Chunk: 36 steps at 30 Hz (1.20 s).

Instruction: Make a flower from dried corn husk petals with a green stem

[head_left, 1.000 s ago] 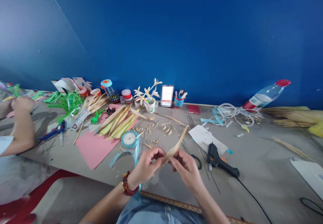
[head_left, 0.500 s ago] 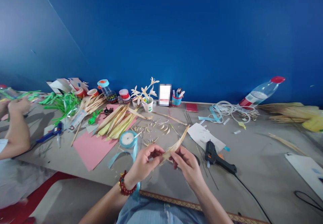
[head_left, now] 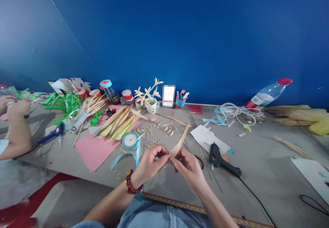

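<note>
A dried corn husk strip [head_left: 180,141] is pinched between both hands over the front of the table, its long end pointing up and away to the right. My left hand [head_left: 154,163] grips its lower end with thumb and fingers; a red bead bracelet [head_left: 131,183] circles that wrist. Close against it, my right hand [head_left: 189,168] pinches the same strip, fingertips nearly touching the left ones. Left of the hands lies a roll of light blue ribbon [head_left: 130,141], its tail trailing toward me. Scissors [head_left: 199,162] lie partly hidden behind my right hand.
A black glue gun [head_left: 218,159] with a cable lies to the right, beside white paper [head_left: 207,139]. More husks [head_left: 118,125] rest on pink paper [head_left: 95,152]. Behind stand a cup of husk flowers [head_left: 151,106] and a pen holder [head_left: 181,101]. A co-worker's arm [head_left: 19,128] is at far left.
My hands have drawn closer together on the husk strip, and its free end has tilted slightly more upright. At far left the co-worker's hands have shifted a little.
</note>
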Motion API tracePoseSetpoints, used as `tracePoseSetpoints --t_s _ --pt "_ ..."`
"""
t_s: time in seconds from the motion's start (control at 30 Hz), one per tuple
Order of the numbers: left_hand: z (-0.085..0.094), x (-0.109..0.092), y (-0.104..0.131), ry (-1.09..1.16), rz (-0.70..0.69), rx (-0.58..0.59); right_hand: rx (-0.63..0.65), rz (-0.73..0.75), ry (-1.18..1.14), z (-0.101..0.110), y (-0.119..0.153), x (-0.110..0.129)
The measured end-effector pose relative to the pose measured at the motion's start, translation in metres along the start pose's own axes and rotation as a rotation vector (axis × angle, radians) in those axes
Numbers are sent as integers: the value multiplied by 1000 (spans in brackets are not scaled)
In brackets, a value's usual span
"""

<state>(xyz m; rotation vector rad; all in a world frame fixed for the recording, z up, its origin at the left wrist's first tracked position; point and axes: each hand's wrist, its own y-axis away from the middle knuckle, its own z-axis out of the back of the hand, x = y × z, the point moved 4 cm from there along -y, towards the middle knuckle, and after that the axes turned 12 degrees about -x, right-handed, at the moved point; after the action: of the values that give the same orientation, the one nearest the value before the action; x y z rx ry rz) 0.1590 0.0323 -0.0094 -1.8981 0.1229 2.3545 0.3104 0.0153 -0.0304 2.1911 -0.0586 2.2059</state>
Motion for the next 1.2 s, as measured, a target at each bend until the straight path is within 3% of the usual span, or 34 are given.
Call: tracePoseSetpoints --t_s 0.1,0.37,0.9,1.07,1.2 --pt "1 1 0 -25 -28 -28 -17 18 42 0 0 0" --pt "6 -1 -3 -49 -4 43 -2 -13 -9 -3 -2 0" --pt "6 -8 2 -234 -186 -37 -6 126 311 -2 -4 7" --pt "3 -6 5 -289 -222 -86 -4 130 305 -3 -5 6" --pt "1 -4 6 -348 -278 -114 41 75 131 -6 -3 4"
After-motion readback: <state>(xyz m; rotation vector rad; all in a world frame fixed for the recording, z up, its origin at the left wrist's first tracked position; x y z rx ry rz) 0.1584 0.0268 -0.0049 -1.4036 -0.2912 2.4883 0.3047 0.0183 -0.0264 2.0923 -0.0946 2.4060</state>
